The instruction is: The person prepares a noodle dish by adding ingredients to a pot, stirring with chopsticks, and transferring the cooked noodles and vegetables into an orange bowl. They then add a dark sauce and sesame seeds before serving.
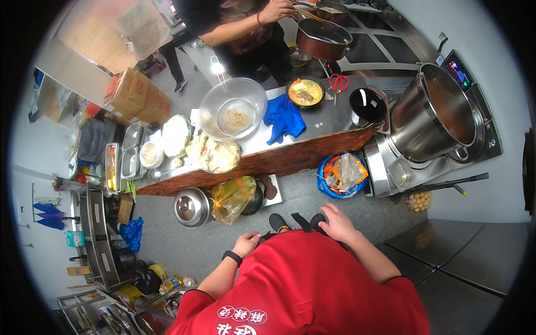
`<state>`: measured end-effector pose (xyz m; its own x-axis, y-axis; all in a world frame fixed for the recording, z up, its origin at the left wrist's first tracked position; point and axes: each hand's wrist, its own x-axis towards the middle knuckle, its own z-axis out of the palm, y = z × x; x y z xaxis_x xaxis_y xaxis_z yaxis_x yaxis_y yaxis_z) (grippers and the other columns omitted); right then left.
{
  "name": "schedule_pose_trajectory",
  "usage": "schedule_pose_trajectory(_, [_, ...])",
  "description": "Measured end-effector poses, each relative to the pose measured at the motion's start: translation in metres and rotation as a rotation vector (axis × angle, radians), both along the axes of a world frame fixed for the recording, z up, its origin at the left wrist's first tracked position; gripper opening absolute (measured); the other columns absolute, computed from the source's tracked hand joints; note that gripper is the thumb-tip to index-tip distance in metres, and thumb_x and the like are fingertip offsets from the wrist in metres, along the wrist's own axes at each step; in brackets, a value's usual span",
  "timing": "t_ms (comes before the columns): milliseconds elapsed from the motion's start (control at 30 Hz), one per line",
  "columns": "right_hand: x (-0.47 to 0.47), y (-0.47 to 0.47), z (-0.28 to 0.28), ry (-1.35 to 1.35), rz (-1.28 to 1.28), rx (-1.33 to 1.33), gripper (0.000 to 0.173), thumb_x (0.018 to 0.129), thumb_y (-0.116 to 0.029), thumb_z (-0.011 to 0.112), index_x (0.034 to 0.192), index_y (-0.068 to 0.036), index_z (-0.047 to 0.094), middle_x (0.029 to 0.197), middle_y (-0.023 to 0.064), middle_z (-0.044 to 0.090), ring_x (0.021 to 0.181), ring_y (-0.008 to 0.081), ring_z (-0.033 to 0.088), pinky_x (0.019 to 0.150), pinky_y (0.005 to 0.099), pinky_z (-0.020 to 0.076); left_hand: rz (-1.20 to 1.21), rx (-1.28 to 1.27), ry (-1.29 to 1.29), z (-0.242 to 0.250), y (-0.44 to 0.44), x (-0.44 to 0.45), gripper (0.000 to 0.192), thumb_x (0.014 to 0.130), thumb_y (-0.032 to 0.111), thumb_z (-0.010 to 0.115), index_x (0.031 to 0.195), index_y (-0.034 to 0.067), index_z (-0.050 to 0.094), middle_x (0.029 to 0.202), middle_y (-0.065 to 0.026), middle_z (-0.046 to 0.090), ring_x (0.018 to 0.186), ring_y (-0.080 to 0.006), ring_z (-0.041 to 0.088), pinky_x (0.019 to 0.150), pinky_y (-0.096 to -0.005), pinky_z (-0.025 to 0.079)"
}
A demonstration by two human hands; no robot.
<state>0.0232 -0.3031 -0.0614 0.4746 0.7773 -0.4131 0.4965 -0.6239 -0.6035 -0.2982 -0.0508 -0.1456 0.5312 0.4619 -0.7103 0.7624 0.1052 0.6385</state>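
Observation:
My left hand (246,244), with a black band on the wrist, is at my waist beside a black apron tie; its fingers are bent and partly hidden, so I cannot tell if they pinch the cloth. My right hand (336,222) hangs in the air by my other side, fingers spread, holding nothing. Before me on the counter (310,146) are a large clear plastic bowl (255,90) with bits of food inside, a blue cloth (282,117), a black bowl of soup with toppings (305,93), red-handled scissors (338,83) and a black-lidded pot (367,105).
A large steel stockpot (412,121) stands on a cooker at right. A blue-bagged bin (335,192), a lidded steel pot (188,211) and a yellow bag (234,201) are on the floor. Across the counter, another person holds chopsticks over a dark red pot (320,44).

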Motion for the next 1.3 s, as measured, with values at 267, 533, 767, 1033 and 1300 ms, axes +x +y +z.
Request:
schedule_pose_trajectory(267, [-0.023,0.024,0.019,-0.070,-0.074,0.033,0.061,0.091,-0.027,0.073,0.146,-0.007,0.054,0.156,0.0246,0.045,0.140,0.0428,0.049,0.115,0.0473,0.0428,0.050,-0.156,-0.008,-0.007,0.033,-0.005,0.039,0.101,0.034,0.067,0.120,0.000,0.074,0.114,-0.0118,0.076,0.106,-0.0199,0.069,0.096,-0.0339,0.053])
schedule_pose_trajectory(533, [-0.039,0.063,0.028,-0.139,-0.042,0.015,0.062,0.089,-0.025,0.075,0.144,-0.004,0.055,0.154,0.0236,0.048,0.140,0.0413,0.049,0.115,0.0449,0.0426,-0.042,0.014,-0.043,-0.030,0.080,-0.031,0.047,0.100,0.041,0.067,0.124,0.001,0.073,0.123,-0.0163,0.074,0.116,-0.0263,0.068,0.103,-0.0375,0.050])
schedule_pose_trajectory(767, [-0.016,0.099,0.039,-0.206,0.008,0.072,0.060,0.087,-0.018,0.077,0.140,-0.002,0.056,0.147,0.0233,0.053,0.134,0.0423,0.054,0.111,0.0443,0.0462,0.148,-0.027,-0.043,-0.050,0.106,-0.069,0.047,0.099,0.042,0.069,0.123,0.001,0.073,0.114,-0.0135,0.076,0.105,-0.0230,0.070,0.095,-0.0363,0.054])
schedule_pose_trajectory(1033, [0.098,0.192,0.030,-0.293,0.109,-0.119,0.069,0.085,-0.030,0.077,0.146,-0.006,0.055,0.141,0.0242,0.060,0.131,0.0413,0.058,0.110,0.0453,0.0472,0.413,0.034,-0.038,-0.035,0.075,-0.110,0.049,0.099,0.043,0.069,0.125,0.001,0.072,0.114,-0.0140,0.076,0.105,-0.0220,0.070,0.094,-0.0366,0.054])
schedule_pose_trajectory(1300, [0.148,0.307,0.122,-0.365,0.107,-0.180,0.062,0.085,-0.032,0.077,0.137,-0.001,0.063,0.128,0.0233,0.069,0.117,0.0351,0.069,0.102,0.0410,0.0524,0.376,-0.015,-0.020,-0.041,0.039,-0.131,0.050,0.096,0.042,0.070,0.126,0.002,0.072,0.121,-0.0170,0.075,0.111,-0.0284,0.071,0.099,-0.0379,0.054])
